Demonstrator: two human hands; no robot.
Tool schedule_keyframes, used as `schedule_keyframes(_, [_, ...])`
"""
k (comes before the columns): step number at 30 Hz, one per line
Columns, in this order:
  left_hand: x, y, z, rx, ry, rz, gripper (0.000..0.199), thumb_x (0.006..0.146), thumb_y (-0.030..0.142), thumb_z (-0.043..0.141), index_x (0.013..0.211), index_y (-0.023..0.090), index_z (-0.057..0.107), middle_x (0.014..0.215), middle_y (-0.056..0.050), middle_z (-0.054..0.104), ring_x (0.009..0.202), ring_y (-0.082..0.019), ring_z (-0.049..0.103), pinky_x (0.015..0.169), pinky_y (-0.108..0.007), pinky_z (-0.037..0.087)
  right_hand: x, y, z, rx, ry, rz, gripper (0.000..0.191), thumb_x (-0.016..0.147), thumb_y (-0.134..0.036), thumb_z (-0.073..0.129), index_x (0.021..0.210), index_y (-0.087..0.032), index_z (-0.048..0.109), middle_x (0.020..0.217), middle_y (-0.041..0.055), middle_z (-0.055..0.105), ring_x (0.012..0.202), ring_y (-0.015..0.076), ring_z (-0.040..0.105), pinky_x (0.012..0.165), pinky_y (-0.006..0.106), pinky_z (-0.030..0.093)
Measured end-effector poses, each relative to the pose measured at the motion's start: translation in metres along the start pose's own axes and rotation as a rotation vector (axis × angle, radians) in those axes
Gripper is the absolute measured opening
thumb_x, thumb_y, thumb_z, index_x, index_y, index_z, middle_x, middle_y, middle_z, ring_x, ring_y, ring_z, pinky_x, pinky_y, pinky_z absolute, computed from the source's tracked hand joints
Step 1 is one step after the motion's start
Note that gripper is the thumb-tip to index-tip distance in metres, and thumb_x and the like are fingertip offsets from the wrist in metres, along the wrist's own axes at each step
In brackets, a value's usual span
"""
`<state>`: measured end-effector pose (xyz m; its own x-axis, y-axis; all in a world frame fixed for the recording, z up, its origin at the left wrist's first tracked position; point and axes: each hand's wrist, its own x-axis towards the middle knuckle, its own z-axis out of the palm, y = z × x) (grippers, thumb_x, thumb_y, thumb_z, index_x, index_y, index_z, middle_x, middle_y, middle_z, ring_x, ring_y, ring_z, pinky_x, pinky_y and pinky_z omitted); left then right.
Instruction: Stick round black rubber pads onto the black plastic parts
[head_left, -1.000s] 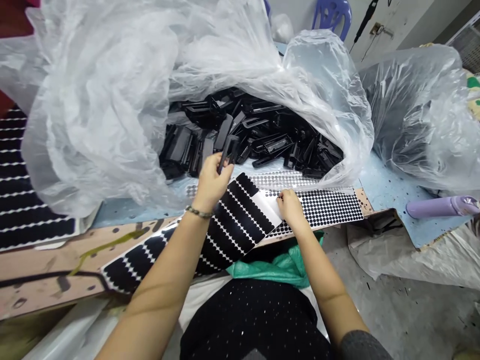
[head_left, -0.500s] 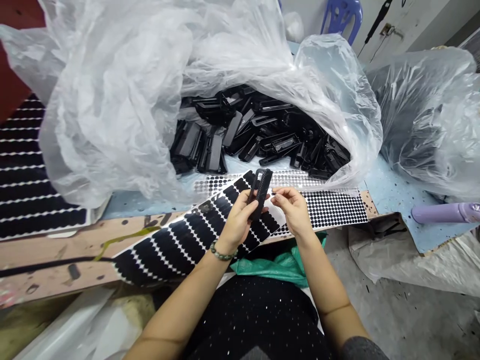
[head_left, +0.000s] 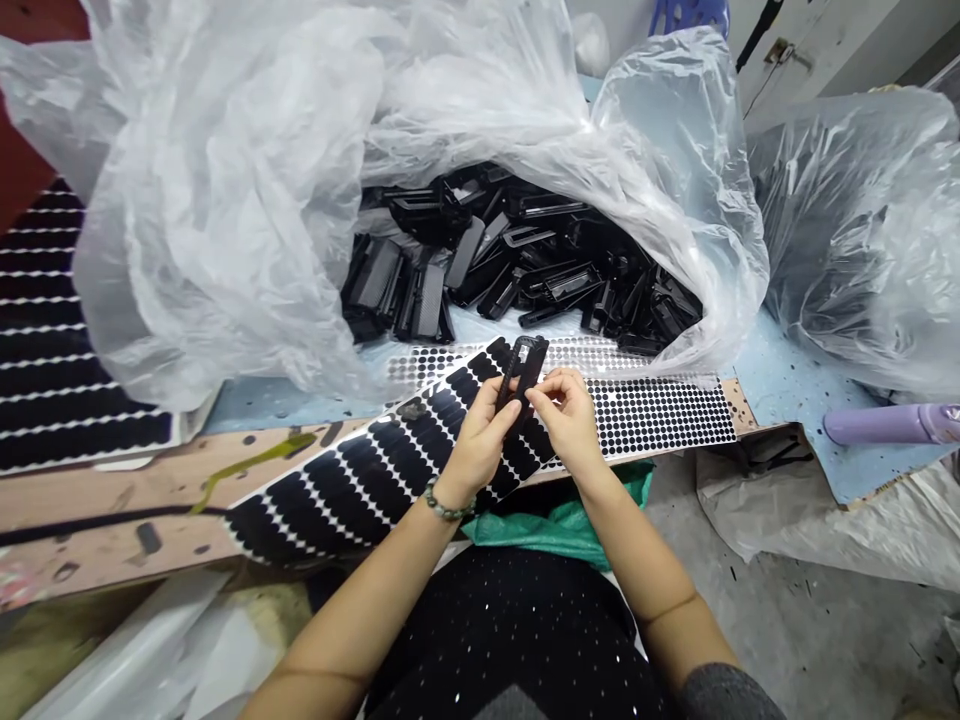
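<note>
As the left hand [head_left: 476, 445] grips a black plastic part [head_left: 521, 368], right hand [head_left: 568, 422] pinching its edge, dot sheet [head_left: 660, 415] beneath

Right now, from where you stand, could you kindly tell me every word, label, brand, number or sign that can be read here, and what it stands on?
No text can be read in this view.
The lilac bottle has a shiny patch at its end, too blurred to read.
Any marks on the black plastic part in the left hand are too small to tell.
</note>
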<state>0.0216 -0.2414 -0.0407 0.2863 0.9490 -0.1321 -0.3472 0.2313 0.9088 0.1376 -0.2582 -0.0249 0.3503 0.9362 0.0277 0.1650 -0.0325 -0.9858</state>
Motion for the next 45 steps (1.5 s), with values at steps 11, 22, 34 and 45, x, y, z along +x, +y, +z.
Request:
schedule_keyframes(11, [0.045, -0.004, -0.026, 0.069, 0.138, -0.158, 0.024, 0.072, 0.031, 0.063, 0.092, 0.02, 0.055, 0.094, -0.002, 0.064, 0.093, -0.017, 0.065, 0.071, -0.025, 0.055, 0.033, 0.033, 0.007, -0.598, -0.093, -0.105, 0.005, 0.081, -0.015, 0.061, 0.081, -0.02, 0.062, 0.113, 0.0118, 0.058, 0.101, 0.025, 0.058, 0.093, 0.043, 0.049])
schedule_keyframes(22, [0.017, 0.026, -0.023, -0.006, -0.096, -0.311, 0.034, 0.07, 0.033, 0.067, 0.098, 0.014, 0.061, 0.091, -0.008, 0.07, 0.084, -0.024, 0.071, 0.052, -0.023, 0.052, 0.03, -0.006, -0.027, -0.022, -0.134, -0.067, 0.023, 0.075, -0.042, 0.068, 0.069, -0.021, 0.06, 0.105, 0.0067, 0.057, 0.102, 0.0218, 0.056, 0.085, 0.037, 0.051])
schedule_keyframes(34, [0.003, 0.045, -0.015, 0.003, -0.155, -0.296, 0.033, 0.068, 0.031, 0.071, 0.095, 0.014, 0.063, 0.087, -0.005, 0.068, 0.081, -0.024, 0.071, 0.049, -0.023, 0.05, 0.021, -0.027, -0.032, -0.097, -0.181, -0.129, 0.023, 0.076, -0.04, 0.068, 0.067, -0.021, 0.061, 0.101, 0.0064, 0.056, 0.091, 0.02, 0.057, 0.075, 0.036, 0.053])
schedule_keyframes(45, [-0.009, 0.041, -0.008, 0.053, -0.121, -0.184, 0.033, 0.07, 0.035, 0.069, 0.094, 0.015, 0.061, 0.083, -0.004, 0.069, 0.067, -0.017, 0.065, 0.051, -0.024, 0.052, 0.004, -0.029, -0.027, -0.295, 0.046, -0.294, 0.009, 0.081, -0.029, 0.066, 0.081, -0.022, 0.061, 0.105, 0.0061, 0.056, 0.075, 0.0141, 0.057, 0.071, 0.034, 0.056])
